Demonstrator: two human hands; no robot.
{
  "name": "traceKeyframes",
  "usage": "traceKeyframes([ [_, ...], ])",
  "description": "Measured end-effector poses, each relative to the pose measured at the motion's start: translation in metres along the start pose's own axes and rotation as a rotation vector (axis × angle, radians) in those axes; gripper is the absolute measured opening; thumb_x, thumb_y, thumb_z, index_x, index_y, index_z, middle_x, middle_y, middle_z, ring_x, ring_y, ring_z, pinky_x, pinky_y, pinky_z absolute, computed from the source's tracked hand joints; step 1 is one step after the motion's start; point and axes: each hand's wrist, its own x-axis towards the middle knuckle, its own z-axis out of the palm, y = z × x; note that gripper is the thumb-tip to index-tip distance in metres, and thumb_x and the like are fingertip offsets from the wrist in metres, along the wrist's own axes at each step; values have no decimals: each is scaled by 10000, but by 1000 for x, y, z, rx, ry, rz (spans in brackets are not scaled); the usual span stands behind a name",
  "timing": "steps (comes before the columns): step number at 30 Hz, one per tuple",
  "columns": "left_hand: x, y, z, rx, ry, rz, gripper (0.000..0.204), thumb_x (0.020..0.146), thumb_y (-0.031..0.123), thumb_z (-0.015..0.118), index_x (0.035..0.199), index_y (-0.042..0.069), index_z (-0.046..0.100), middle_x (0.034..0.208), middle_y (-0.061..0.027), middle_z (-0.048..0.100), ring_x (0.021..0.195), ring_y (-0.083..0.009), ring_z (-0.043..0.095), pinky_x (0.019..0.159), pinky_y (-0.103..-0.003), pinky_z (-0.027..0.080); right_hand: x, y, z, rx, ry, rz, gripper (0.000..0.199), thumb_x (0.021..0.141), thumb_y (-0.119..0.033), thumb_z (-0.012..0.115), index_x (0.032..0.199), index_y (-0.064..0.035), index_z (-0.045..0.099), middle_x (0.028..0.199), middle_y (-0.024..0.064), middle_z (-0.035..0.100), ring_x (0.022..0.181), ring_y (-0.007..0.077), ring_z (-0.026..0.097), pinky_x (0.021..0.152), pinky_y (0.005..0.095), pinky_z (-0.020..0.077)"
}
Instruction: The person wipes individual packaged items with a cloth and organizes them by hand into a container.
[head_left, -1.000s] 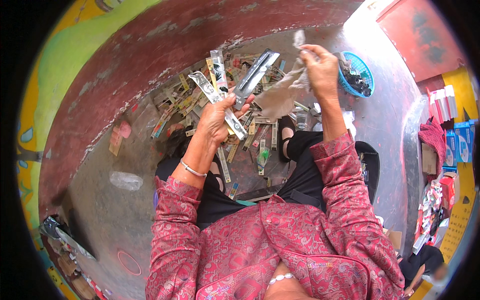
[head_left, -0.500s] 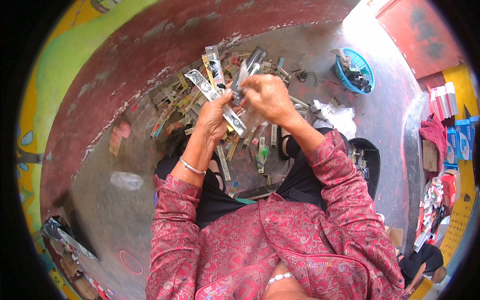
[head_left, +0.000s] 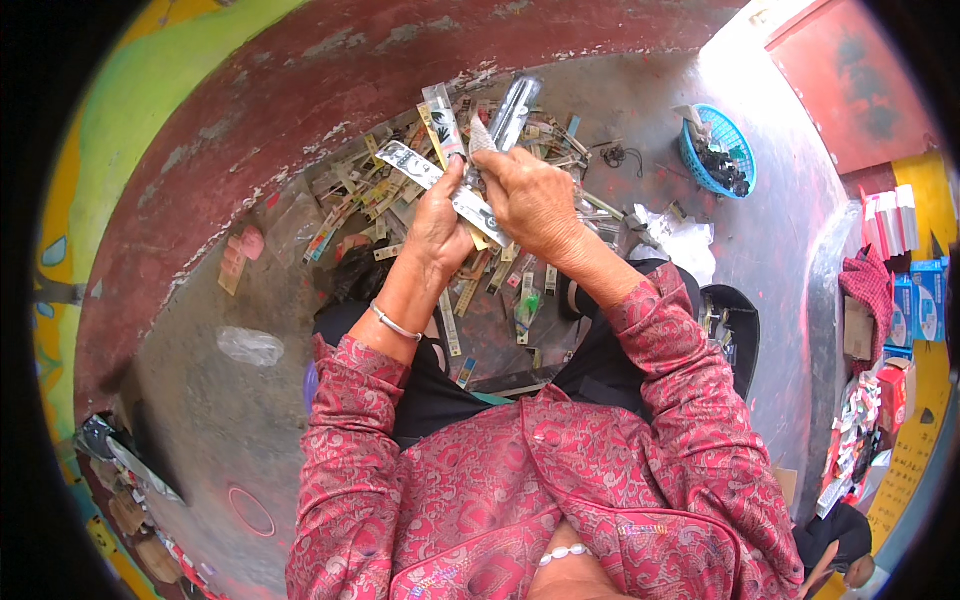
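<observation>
My left hand [head_left: 438, 228] is closed round several long, narrow packets. One is a white strip packet [head_left: 408, 163] with black pictures, lying slantwise across the fingers. Behind it stands a clear packet [head_left: 440, 110] with black hand shapes and a yellow edge. Close beside it, my right hand [head_left: 535, 203] is closed with bent fingers at the base of a shiny, clear-and-dark plastic packet [head_left: 515, 108] that points away from me. A grey, mesh-like flap [head_left: 482, 136] sticks up by the right fingertips. Where the two hands meet, the fingers hide how the packets touch.
Many similar strips [head_left: 375, 195] lie heaped on the floor beyond my hands. A blue basket [head_left: 686, 150] with black items stands at the far right, white plastic [head_left: 680, 240] nearer. A crumpled clear bag [head_left: 250, 346] lies left. Boxes [head_left: 928, 300] line the right wall, near another person [head_left: 838, 535].
My right hand has moved slightly right and nearer to me. The dark packet shows more sharply, and the mesh-like flap has come into sight. My left hand keeps its hold on the strip packets.
</observation>
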Motion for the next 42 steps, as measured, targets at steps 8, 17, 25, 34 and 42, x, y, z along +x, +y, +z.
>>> traceKeyframes([
  [8, -2, 10, 1, -39, 0, -68, 183, 841, 97, 564, 1010, 47, 513, 908, -91, 592, 835, -208, 604, 785, -368, 512, 5, 14, -6, 196, -150, -168, 130, 775, -133, 571, 893, -148, 624, 685, 86, 518, 662, 281, 552, 586, 368, 426],
  [17, 2, 19, -9, 59, 138, -123, 169, 788, 70, 613, 926, 1, 543, 863, -133, 605, 812, -235, 608, 769, -386, 506, 0, 15, -6, 89, -264, -352, 201, 733, -136, 583, 926, -180, 619, 781, 69, 533, 652, 278, 572, 547, 373, 453],
  [25, 4, 21, -7, -1, 241, -20, 226, 851, 118, 547, 1024, -26, 530, 976, -138, 599, 896, -234, 592, 803, -444, 486, 8, 42, -34, 88, -593, -100, 159, 729, -146, 589, 855, -133, 686, 782, 99, 653, 761, 266, 624, 693, 356, 488],
  [34, 4, 20, -4, 90, 158, -13, 266, 908, 136, 446, 1104, -38, 494, 1082, -162, 569, 913, -227, 594, 766, -365, 524, 29, 50, -47, 827, 343, 441, 116, 816, -51, 566, 884, -12, 652, 734, -6, 596, 678, 46, 507, 607, 192, 416],
  [42, 6, 6, -5, 143, 160, -66, 194, 874, 79, 487, 1050, -2, 491, 931, -140, 593, 809, -245, 613, 686, -358, 532, 10, 21, -18, 211, -7, -129, 98, 783, -77, 564, 853, -70, 633, 774, 89, 621, 680, 201, 605, 606, 287, 470],
])
